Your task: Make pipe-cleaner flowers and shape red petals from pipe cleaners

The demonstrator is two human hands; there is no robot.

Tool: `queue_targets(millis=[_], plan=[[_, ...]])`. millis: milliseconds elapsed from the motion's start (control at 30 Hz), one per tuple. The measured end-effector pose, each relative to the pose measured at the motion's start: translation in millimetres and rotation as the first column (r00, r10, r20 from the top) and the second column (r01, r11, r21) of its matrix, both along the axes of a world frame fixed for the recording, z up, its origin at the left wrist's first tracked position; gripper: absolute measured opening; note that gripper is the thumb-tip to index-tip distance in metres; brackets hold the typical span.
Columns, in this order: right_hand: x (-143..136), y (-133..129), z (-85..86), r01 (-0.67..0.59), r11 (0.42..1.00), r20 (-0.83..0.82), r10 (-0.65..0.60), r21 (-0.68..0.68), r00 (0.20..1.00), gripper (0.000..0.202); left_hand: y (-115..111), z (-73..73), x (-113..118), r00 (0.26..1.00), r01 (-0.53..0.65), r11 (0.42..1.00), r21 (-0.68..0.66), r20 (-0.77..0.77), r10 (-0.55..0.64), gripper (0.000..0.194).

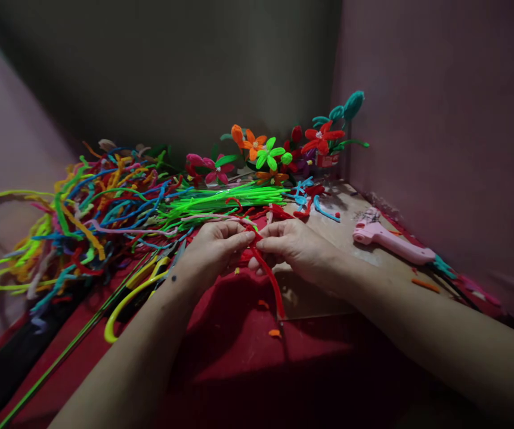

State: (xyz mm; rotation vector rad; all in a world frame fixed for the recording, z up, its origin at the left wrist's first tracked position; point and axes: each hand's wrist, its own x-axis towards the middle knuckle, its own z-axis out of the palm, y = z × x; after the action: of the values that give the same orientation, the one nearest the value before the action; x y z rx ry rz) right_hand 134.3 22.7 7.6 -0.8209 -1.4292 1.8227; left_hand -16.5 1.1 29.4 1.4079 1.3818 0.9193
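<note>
My left hand (221,247) and my right hand (286,244) meet over the front of the work surface, both pinching a red pipe cleaner (271,275). One end of it hangs down below my fingers toward the red cloth. Thumb and forefinger of each hand press together on the red piece; how it is bent between them is partly hidden. Just beyond my fingers lie a bundle of bright green pipe cleaners (221,201) and some red pieces (279,211).
A tangled heap of coloured pipe cleaners (100,202) fills the left, with yellow-handled scissors (116,316) before it. Pipe-cleaner flowers (270,156) stand at the back. On the board (341,229) at right rests a pink glue gun (393,241). Walls enclose the sides.
</note>
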Motion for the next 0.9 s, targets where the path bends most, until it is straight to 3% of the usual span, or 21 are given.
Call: queue_targets(millis=[267,600,900], plan=[[-0.4,3.1,-4.8,-0.002,1.000,-0.026,0.002,-0.003,1.000,0.015,3.0,-4.4,-3.5,0.997,0.067,0.996,0.063,-0.043,-0.065,0.023],[2.0,5.7,-6.9,-0.032,0.996,-0.021,0.031,-0.085,0.999,0.008,1.8,-2.1,-0.9,0.997,0.009,1.000,-0.018,0.083,-0.007,0.016],[0.0,4.1,-8.2,-0.051,0.995,-0.015,0.050,-0.082,0.999,0.009,5.1,-5.1,-2.4,0.999,0.007,0.996,-0.089,0.040,-0.003,0.008]])
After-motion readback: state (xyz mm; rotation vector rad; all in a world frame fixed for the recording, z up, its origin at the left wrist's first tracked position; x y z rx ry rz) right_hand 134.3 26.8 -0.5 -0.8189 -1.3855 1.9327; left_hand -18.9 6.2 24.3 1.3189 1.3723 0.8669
